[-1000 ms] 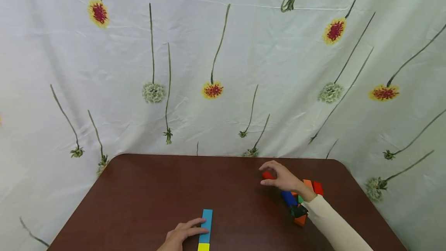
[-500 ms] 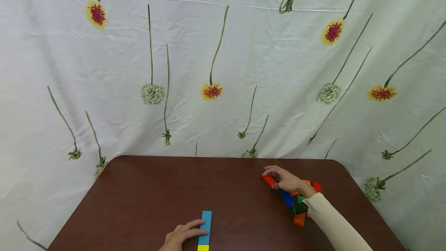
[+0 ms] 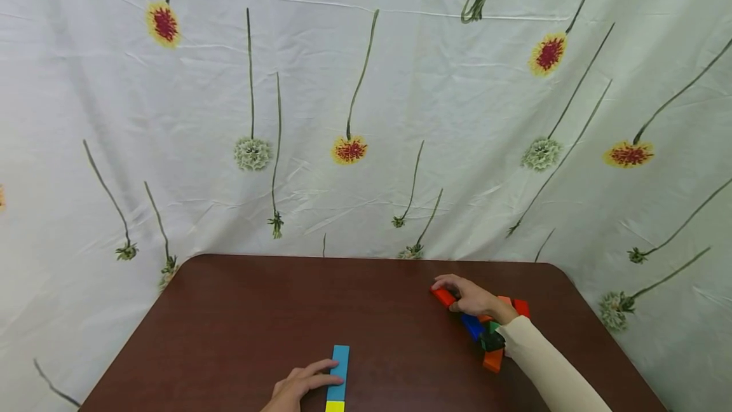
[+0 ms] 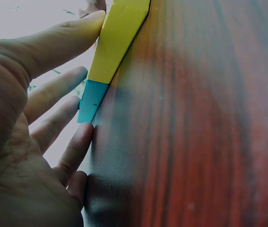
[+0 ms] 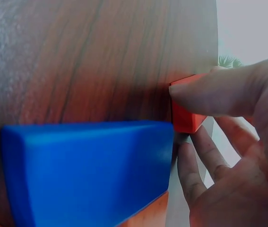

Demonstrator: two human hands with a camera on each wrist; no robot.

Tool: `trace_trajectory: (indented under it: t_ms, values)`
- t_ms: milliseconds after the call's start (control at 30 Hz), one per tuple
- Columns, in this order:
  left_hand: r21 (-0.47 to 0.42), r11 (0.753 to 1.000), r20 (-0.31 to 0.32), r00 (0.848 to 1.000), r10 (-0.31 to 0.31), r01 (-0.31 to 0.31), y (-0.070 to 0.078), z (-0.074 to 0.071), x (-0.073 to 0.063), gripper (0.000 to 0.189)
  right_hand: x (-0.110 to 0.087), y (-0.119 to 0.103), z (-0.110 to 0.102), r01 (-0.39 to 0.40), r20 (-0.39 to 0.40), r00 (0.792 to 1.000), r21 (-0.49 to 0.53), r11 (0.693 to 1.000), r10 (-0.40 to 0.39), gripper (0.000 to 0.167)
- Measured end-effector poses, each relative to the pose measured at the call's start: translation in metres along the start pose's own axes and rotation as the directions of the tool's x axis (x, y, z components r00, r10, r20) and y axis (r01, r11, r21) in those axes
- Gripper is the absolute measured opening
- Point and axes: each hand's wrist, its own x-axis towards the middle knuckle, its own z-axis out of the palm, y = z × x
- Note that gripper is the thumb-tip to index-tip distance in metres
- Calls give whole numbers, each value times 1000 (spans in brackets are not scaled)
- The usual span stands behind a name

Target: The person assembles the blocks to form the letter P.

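Note:
My left hand [image 3: 294, 388] rests with extended fingers on a light blue block [image 3: 340, 355] at the table's near side. End to end with it lies a yellow block [image 3: 335, 406], cut off by the head view's edge. In the left wrist view, the thumb touches the yellow block [image 4: 117, 45]. Farther back on the right, my right hand [image 3: 473, 299] pinches a red block [image 3: 443, 297] by its ends. The right wrist view shows the thumb on the red block [image 5: 185, 119], beside a large dark blue block [image 5: 96, 175].
Under the right forearm lies a pile of blocks: a dark blue block [image 3: 472, 327], a green block [image 3: 494, 327], an orange block [image 3: 493, 361] and another red block [image 3: 521, 308]. Behind the brown table [image 3: 286, 297] hangs a white flowered cloth [image 3: 309, 107].
The right hand has drawn back slightly and lowered from beyond the red block, and its fingers have closed onto it. The left hand stays on the light blue block.

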Motion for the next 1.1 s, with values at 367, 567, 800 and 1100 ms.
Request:
trace_trajectory:
  t_ms: [367,567,800,1100]
  values:
    - [17,1000,-9,1000,15,-15,2,0,-1,49,3,-3,2,-40,-81,996,-95,995,32,45]
    - [9,1000,-1,1000,2,-2,3,0,0,49,5,-3,4,-73,-119,991,-130,989,58,44]
    - [26,1000,-16,1000,10,-10,3,1,-1,49,8,-7,11,-79,-151,987,-155,985,55,42]
    - [37,999,-31,999,19,-18,2,1,-3,49,18,-17,22,16,-158,986,-184,983,-46,42]
